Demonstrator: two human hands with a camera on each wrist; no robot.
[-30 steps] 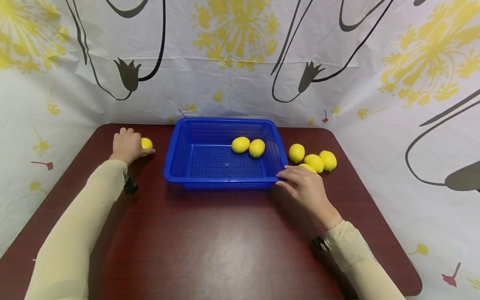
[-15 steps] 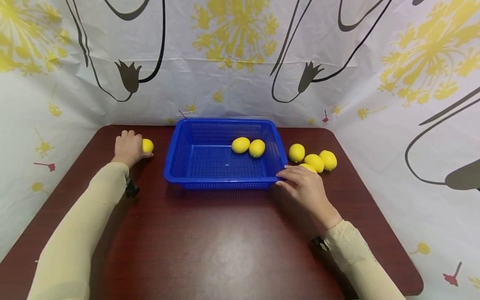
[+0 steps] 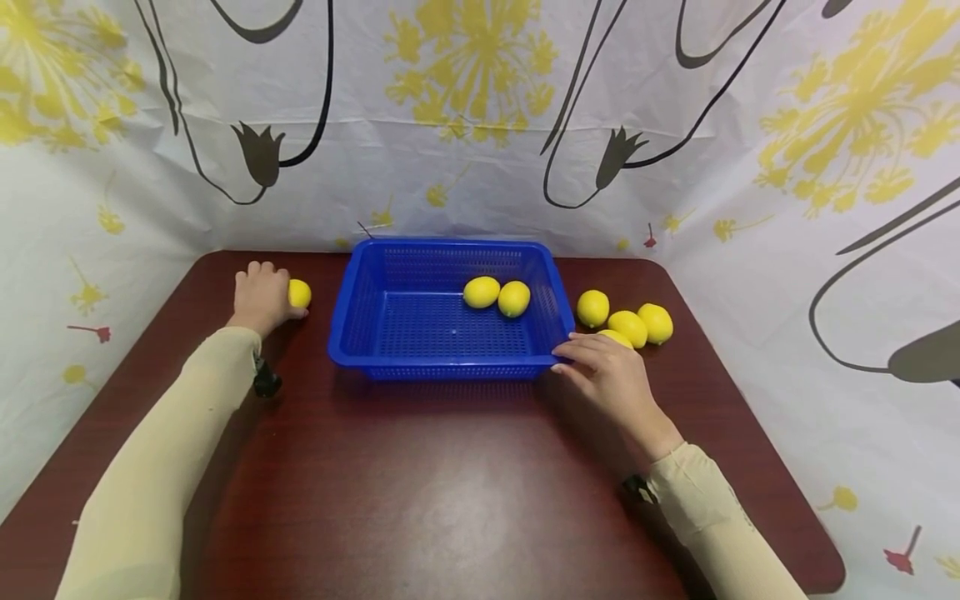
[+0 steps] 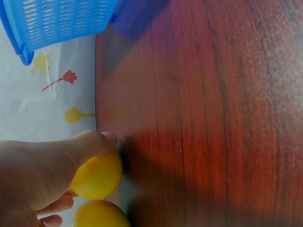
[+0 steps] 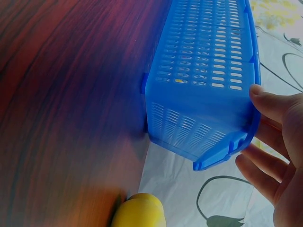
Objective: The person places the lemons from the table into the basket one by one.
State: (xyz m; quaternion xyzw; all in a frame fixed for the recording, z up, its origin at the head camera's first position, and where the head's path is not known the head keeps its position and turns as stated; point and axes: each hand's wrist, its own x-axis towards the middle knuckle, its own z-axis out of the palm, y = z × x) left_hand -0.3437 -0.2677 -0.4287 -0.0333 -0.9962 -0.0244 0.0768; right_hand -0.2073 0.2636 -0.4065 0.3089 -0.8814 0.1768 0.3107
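At the table's far left, my left hand (image 3: pixel 260 298) grips a yellow lemon (image 3: pixel 299 293), its thumb across one side. The left wrist view shows the gripped lemon (image 4: pixel 98 176) low down, partly covered by the hand, and a second lemon (image 4: pixel 101 215) right beside it. My right hand (image 3: pixel 611 379) holds the front right corner of a blue plastic basket (image 3: pixel 450 361). Its thumb and fingers lie on either side of the basket's rim (image 5: pixel 255 71) in the right wrist view. Two lemons (image 3: pixel 482 292) sit together inside the basket, toward its right side.
Several lemons (image 3: pixel 627 328) lie right of the basket, one partly behind my right hand. The dark red wooden table (image 3: pixel 420 483) has rounded corners. A white patterned sheet (image 3: pixel 480 183) hangs close behind the table and along its sides.
My left hand and its lemon have shifted slightly to the right, toward the basket. The right hand, the basket and the other visible lemons stay in place.
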